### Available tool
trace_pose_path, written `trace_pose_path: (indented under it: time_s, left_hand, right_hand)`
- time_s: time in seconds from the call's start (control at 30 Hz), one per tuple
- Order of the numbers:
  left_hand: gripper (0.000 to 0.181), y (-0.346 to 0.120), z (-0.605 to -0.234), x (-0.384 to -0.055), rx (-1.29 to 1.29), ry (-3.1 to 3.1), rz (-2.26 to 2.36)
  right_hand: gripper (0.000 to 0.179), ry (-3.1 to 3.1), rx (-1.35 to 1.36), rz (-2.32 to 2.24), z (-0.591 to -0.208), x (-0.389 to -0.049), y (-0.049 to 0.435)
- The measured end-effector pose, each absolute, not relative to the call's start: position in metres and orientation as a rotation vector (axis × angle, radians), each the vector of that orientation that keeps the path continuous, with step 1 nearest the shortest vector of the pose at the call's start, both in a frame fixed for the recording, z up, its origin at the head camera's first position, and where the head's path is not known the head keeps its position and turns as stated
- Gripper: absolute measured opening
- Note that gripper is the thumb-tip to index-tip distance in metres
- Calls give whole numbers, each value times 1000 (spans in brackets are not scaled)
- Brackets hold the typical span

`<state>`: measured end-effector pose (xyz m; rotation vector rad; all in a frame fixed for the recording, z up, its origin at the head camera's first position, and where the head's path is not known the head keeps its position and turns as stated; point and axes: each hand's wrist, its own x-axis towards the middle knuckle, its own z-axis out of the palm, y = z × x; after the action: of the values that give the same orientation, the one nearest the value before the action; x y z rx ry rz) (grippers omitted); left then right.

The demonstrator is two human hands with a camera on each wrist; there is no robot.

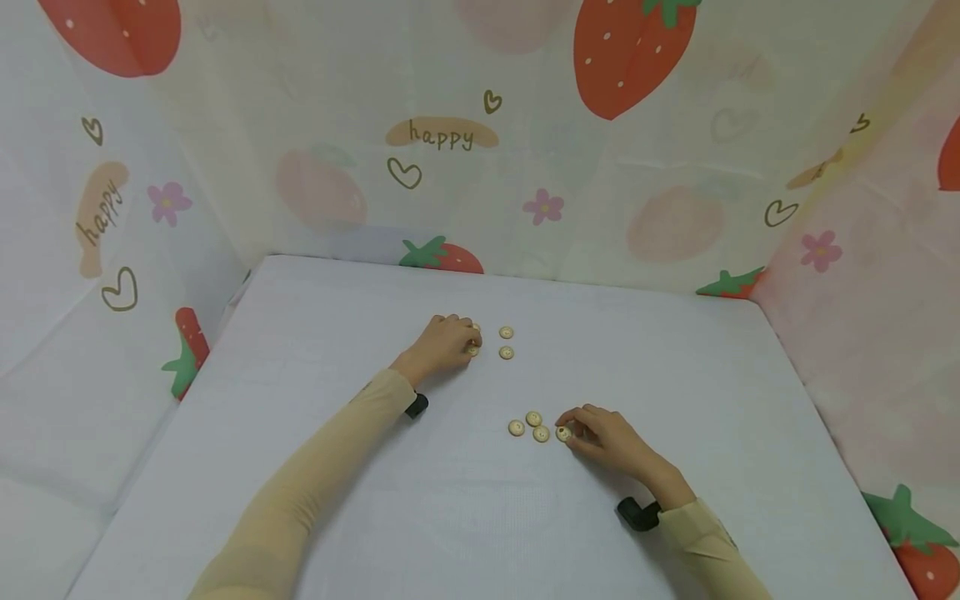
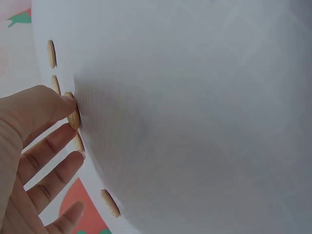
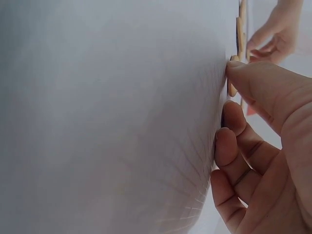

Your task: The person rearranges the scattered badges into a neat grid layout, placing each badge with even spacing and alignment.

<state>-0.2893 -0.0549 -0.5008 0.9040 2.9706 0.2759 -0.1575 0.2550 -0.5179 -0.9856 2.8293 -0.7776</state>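
My left hand (image 1: 442, 343) pinches a round wooden button (image 2: 73, 118) between thumb and index finger at the table surface; its other fingers spread loosely. Beside it, two buttons, a far one (image 1: 506, 332) and a near one (image 1: 507, 352), lie one behind the other. Closer to me on the right, my right hand (image 1: 609, 442) has thumb and fingertips around another button (image 1: 563, 433), which lies flat on the table. Three buttons, the left one (image 1: 517, 427), the back one (image 1: 533, 418) and the front one (image 1: 541, 433), form a loose cluster left of that hand.
A white cloth covers the table (image 1: 420, 517). Printed curtains with strawberries and hearts, such as the back one (image 1: 330, 108), enclose its back and sides. A black wrist camera (image 1: 637, 514) hangs under the right wrist, another (image 1: 417, 406) under the left.
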Motion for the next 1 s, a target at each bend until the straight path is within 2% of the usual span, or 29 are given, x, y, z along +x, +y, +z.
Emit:
trace_pose_path:
  time_s: [0.83, 1.0]
  left_hand:
    - [21, -53, -502, -289, 924, 3002, 288]
    - [23, -48, -496, -284, 991, 3000, 360]
  right_hand:
    - [23, 2819, -982, -779, -517, -159, 255]
    - [23, 2830, -976, -766, -518, -159, 254]
